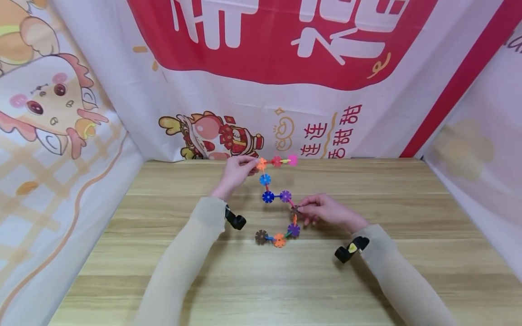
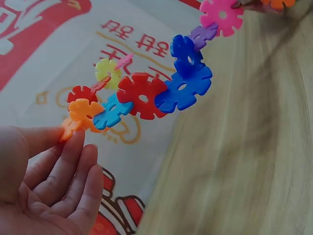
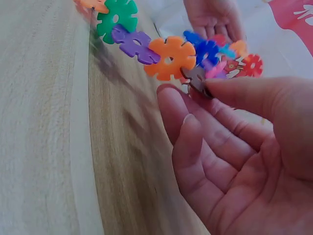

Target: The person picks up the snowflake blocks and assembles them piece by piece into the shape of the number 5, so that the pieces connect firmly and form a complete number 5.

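A chain of notched plastic snowflake discs (image 1: pixel 268 196) in many colours hangs in an S-like shape between my two hands. My left hand (image 1: pixel 237 172) pinches an orange disc (image 2: pixel 71 128) at its upper left corner between thumb and fingertips. On the chain's right side, my right hand (image 1: pixel 326 211) pinches a dark brown disc (image 3: pixel 196 80) between thumb and fingers. A pink disc (image 1: pixel 292 160) ends the upper arm of the chain. Another brown disc (image 1: pixel 261 237) ends the lower arm, beside an orange one (image 1: pixel 279 240).
Below lies a wood-grain table (image 1: pixel 261 290), with the chain's shadow on it in the wrist views. A printed cloth backdrop (image 1: pixel 285 113) rises behind the table's far edge. Cloth walls (image 1: pixel 41 181) stand at left and right. Black camera straps circle both wrists.
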`<action>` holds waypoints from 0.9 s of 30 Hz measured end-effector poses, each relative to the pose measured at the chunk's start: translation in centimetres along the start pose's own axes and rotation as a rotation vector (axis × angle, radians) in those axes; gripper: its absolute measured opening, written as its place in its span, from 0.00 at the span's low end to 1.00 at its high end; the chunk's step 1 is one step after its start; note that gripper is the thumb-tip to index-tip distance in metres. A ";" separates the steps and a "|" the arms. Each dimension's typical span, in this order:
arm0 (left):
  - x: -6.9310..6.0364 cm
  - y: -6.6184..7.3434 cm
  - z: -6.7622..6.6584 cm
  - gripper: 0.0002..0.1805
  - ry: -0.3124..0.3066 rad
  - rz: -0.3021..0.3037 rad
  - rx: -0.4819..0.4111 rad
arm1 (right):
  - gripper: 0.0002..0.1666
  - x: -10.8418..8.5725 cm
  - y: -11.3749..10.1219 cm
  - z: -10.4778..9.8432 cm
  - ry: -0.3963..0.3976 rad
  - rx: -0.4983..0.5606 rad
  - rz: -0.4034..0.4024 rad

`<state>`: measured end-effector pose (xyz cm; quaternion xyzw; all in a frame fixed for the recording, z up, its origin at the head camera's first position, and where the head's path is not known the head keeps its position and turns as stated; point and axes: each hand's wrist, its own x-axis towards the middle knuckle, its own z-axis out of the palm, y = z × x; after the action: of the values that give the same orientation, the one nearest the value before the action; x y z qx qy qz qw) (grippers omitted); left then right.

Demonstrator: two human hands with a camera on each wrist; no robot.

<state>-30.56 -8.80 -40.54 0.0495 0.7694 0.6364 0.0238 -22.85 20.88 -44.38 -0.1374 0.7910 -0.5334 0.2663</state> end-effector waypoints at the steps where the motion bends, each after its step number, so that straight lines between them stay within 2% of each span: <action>1: 0.2 -0.3 0.1 0.15 -0.005 -0.008 0.005 | 0.14 0.1 0.0 0.0 0.000 0.002 0.010; 8: 1.7 -2.6 0.5 0.14 -0.029 -0.066 0.017 | 0.14 0.6 0.0 0.3 -0.005 -0.020 0.042; 14: 2.3 -4.3 0.9 0.15 -0.040 -0.128 0.039 | 0.13 0.7 0.1 0.7 0.012 -0.027 0.059; 18: 2.5 -4.8 1.3 0.14 -0.028 -0.147 0.015 | 0.15 0.7 0.1 0.8 0.017 -0.020 0.046; 21: 2.6 -4.9 1.6 0.14 -0.013 -0.140 0.006 | 0.17 0.8 0.2 0.9 0.020 -0.008 0.038; 27: 2.8 -5.2 1.9 0.12 0.020 -0.127 0.043 | 0.17 0.9 0.3 1.0 0.039 -0.009 0.041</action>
<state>-33.37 -7.56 -45.91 -0.0054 0.7847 0.6174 0.0556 -22.95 19.77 -45.21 -0.1119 0.8010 -0.5269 0.2612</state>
